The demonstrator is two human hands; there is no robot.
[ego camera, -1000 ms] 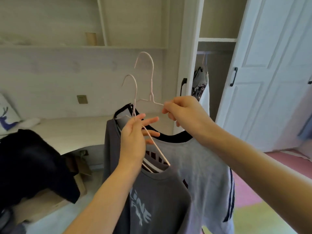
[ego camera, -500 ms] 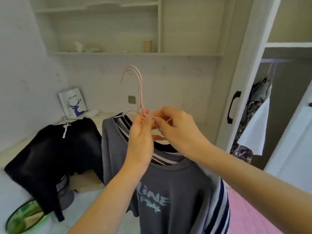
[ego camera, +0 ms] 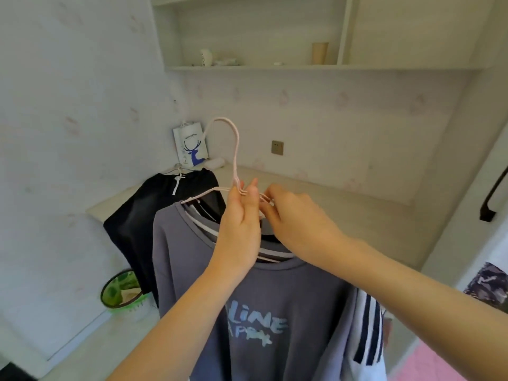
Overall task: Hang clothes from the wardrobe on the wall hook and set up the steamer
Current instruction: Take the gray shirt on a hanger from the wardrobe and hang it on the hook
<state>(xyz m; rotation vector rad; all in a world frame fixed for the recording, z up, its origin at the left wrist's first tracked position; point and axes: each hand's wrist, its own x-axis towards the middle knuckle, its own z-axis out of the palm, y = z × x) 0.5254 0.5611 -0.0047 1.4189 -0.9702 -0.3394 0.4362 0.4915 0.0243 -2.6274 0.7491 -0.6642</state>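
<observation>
Grey printed T-shirt in front, hung in mid-air ahead of the desk, with a striped white shirt behind it. Left hand pinching the necks of the pink wire hangers just under the hooks; right hand pinching the wires beside it. No wall hook in view. Likely risks: hooks splaying apart on the way to the wall hook, or one hanger sliding free under a loosened pinch, dropping a shirt.

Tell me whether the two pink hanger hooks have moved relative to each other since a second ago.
Yes. The pink hanger hooks, apart a second ago, now lie together, pinched by the left hand; the camera turned, so their shift against the wall socket is unclear.
</observation>
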